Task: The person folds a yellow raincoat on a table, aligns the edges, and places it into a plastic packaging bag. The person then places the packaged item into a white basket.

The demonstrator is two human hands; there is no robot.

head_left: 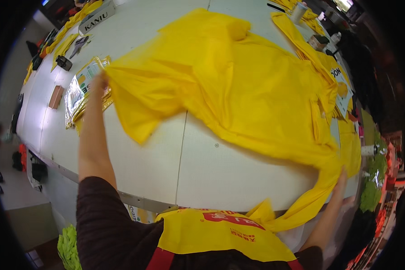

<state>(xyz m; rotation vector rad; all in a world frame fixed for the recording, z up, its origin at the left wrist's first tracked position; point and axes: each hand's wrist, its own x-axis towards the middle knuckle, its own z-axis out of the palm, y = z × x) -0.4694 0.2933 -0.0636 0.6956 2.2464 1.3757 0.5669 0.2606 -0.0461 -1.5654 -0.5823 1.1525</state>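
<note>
Yellow cloth (261,90) is spread in loose folds over the middle and right half of the bench (144,175). Its left corner is drawn out to a point and gripped by the left hand (101,83), fingers closed; detail is blurred. That side of the cloth is smeared by motion, creases run from the grip. Bench seam is partly covered.

Right hand (341,180) is placed near the bench's right-hand near corner, against the outer side of a narrow length of the same cloth. Fingers are mostly hidden, so whether they are closed on it cannot be told. The narrow length is curved down from there to the near edge, its end overlapping the apron (220,238) in view. The apron is yellow with red straps, worn over dark sleeves.

Left edge of bench: a stack of shiny printed packets (77,92) is seen just beside the left hand; a small brown block (56,96) is set nearer the edge, with a small black object (63,62) farther along. Far left corner: an open white box (99,17) is placed next to more yellow fabric. Right edge: a printed sheet or packet (342,92) is laid on yellow material. Far right corner: a white bottle (298,12) is stood.
</note>
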